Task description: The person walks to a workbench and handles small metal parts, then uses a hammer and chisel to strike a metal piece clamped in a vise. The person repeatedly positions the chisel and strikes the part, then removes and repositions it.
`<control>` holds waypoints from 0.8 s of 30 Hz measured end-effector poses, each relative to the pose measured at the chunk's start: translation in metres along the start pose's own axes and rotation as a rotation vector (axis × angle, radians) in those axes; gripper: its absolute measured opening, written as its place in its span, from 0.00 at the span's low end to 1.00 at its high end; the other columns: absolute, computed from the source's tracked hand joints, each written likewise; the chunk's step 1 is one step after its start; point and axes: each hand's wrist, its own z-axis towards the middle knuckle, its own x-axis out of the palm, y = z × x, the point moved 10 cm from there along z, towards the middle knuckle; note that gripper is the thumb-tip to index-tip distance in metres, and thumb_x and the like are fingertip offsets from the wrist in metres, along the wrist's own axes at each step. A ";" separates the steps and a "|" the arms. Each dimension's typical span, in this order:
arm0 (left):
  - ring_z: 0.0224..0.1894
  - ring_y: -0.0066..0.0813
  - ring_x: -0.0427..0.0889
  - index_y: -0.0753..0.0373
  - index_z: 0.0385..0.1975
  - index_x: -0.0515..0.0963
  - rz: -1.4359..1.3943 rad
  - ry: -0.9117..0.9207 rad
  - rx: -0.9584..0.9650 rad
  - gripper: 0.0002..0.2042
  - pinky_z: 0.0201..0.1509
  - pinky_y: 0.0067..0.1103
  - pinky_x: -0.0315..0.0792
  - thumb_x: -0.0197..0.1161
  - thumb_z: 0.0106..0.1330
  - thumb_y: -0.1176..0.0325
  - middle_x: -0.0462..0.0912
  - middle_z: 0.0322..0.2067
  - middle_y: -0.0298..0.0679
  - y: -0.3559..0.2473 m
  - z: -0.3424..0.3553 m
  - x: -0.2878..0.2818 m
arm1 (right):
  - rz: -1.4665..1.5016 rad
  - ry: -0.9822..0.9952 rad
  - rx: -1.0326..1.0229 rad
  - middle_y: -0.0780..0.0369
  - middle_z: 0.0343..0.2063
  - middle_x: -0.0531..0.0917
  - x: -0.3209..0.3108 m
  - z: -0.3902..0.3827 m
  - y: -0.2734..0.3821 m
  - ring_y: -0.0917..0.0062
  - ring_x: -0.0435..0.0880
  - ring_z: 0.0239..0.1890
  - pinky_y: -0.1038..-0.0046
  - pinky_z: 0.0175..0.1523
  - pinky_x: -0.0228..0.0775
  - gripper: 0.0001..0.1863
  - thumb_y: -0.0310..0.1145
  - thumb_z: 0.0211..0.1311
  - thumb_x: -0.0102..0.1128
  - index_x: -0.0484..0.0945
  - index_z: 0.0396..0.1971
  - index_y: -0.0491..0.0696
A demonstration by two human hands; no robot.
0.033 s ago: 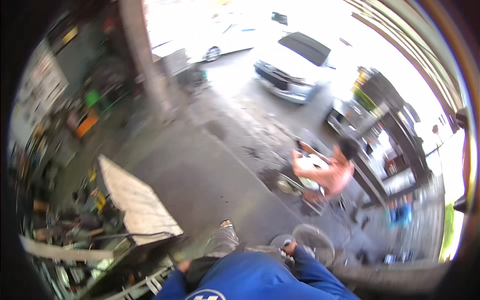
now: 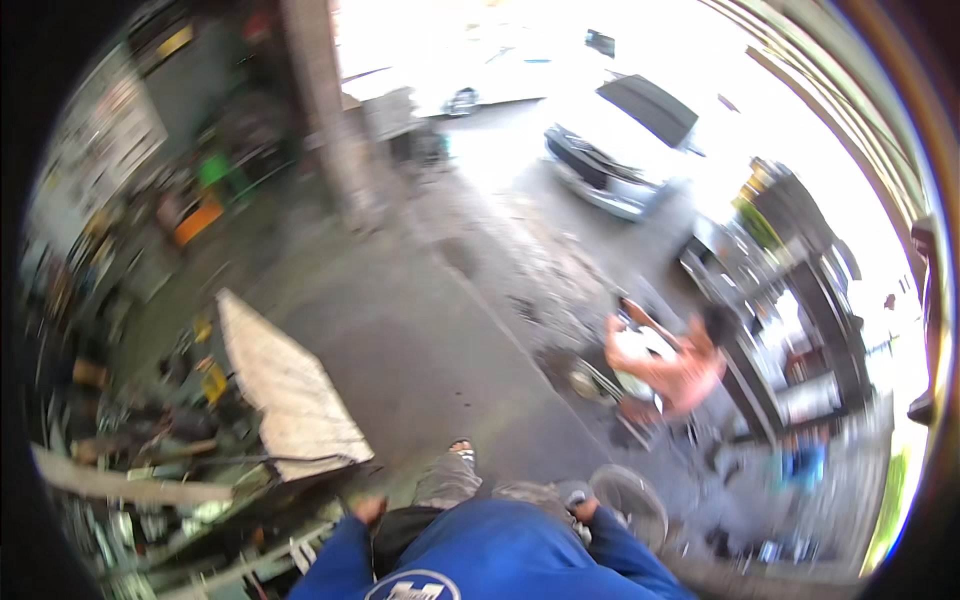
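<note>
My left hand hangs low beside my left thigh, close to the cluttered workbench; its fingers are too small and blurred to read. On the other side my right hand is beside my right leg, its fingers curled at a small greyish thing that blur keeps me from naming. Just right of that hand stands a round, see-through-looking wire or mesh form. Blue sleeves cover both arms. A sandalled foot shows ahead on the concrete floor.
A pale bent panel leans at the left by a bench heaped with tools and parts. A person in a salmon top sits low at the right, near a dark shelf frame. A pillar and a white car stand ahead.
The whole view has swung, so the surroundings sit further right in the picture. My right hand is slightly lower, and a round grey disc near it shows less.
</note>
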 end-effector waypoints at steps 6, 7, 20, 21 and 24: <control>0.30 0.49 0.81 0.56 0.46 0.81 0.093 -0.823 0.406 0.16 0.39 0.38 0.76 0.51 0.79 0.52 0.85 0.32 0.50 -0.199 0.049 -0.319 | 0.244 -0.017 0.096 0.56 0.30 0.89 -0.168 0.119 0.084 0.66 0.88 0.32 0.60 0.36 0.79 0.17 0.47 0.69 0.63 0.85 0.44 0.49; 0.29 0.42 0.81 0.56 0.46 0.80 -0.413 -0.698 0.289 0.15 0.37 0.34 0.76 0.52 0.78 0.53 0.84 0.31 0.46 -0.197 0.066 -0.352 | 0.276 -0.045 0.096 0.56 0.30 0.88 -0.204 0.147 0.109 0.66 0.88 0.32 0.60 0.35 0.78 0.17 0.47 0.69 0.63 0.85 0.44 0.49; 0.38 0.29 0.87 0.62 0.50 0.81 -1.992 -1.007 0.399 0.14 0.42 0.26 0.81 0.60 0.76 0.59 0.88 0.40 0.41 -0.268 0.050 -0.580 | 0.271 0.130 -0.172 0.57 0.30 0.85 -0.426 0.466 0.648 0.64 0.83 0.21 0.56 0.22 0.74 0.12 0.40 0.71 0.62 0.80 0.47 0.49; 0.39 0.30 0.88 0.63 0.50 0.81 -2.063 -1.052 0.442 0.14 0.43 0.26 0.82 0.62 0.76 0.59 0.88 0.41 0.40 -0.266 0.044 -0.600 | 0.179 0.157 -0.262 0.58 0.29 0.84 -0.438 0.479 0.711 0.64 0.82 0.21 0.58 0.22 0.75 0.14 0.40 0.71 0.62 0.79 0.50 0.50; 0.43 0.31 0.88 0.65 0.52 0.80 -2.193 -1.137 0.536 0.16 0.48 0.28 0.84 0.69 0.72 0.61 0.88 0.44 0.41 -0.236 0.043 -0.648 | -0.045 0.243 -0.404 0.58 0.28 0.84 -0.439 0.530 0.875 0.66 0.82 0.21 0.65 0.22 0.74 0.15 0.40 0.69 0.64 0.78 0.51 0.49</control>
